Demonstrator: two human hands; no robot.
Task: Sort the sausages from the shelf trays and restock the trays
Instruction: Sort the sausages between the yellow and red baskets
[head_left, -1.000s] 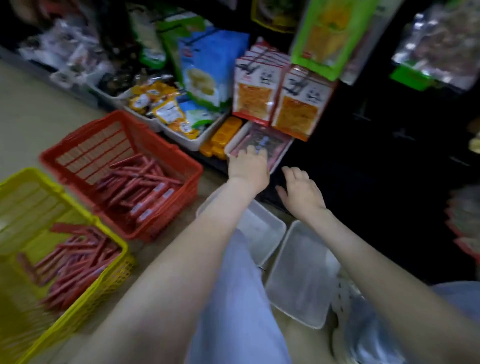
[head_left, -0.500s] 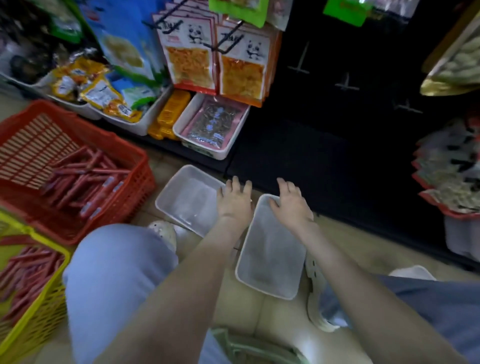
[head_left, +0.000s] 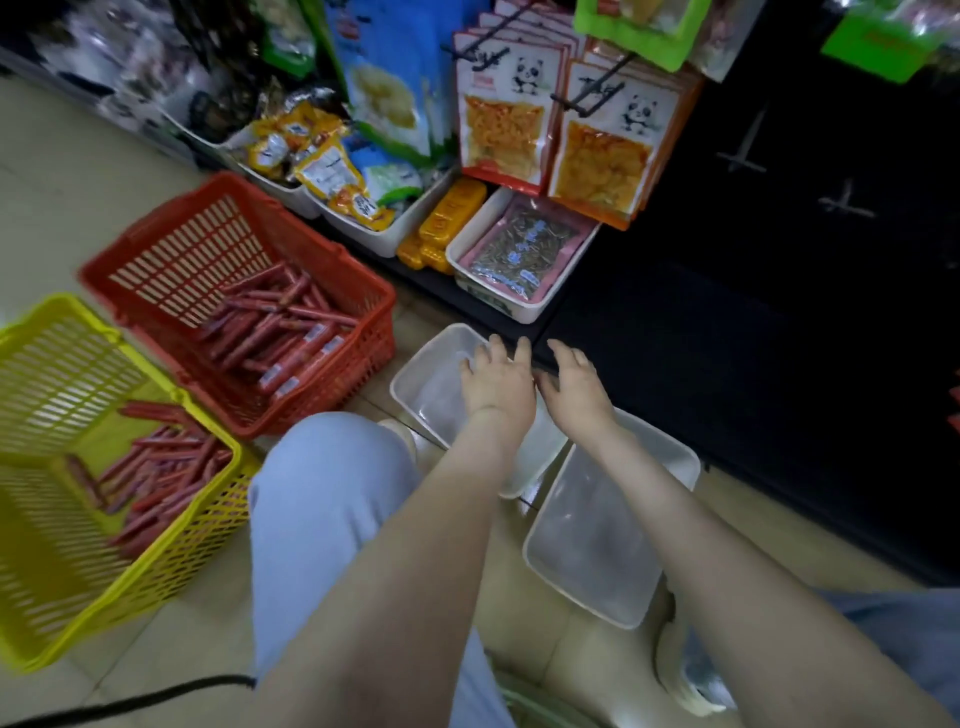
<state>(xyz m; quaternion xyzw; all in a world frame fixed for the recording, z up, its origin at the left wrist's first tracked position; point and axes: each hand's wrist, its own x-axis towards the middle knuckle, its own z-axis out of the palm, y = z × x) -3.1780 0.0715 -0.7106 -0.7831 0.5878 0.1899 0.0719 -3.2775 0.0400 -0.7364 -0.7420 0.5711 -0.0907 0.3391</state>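
Left hand (head_left: 496, 384) and right hand (head_left: 576, 389) rest spread at the far rim of the left tray (head_left: 426, 397); sausages (head_left: 270, 325) lie left, nearer the left hand.

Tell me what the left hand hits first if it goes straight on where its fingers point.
Likely the black shelf edge just beyond the left hand, then the white tray of seed packets. Depth is unclear; it might clear the edge.

Beige floor (head_left: 78, 171) (dimly lit), black shelving (head_left: 753, 322).
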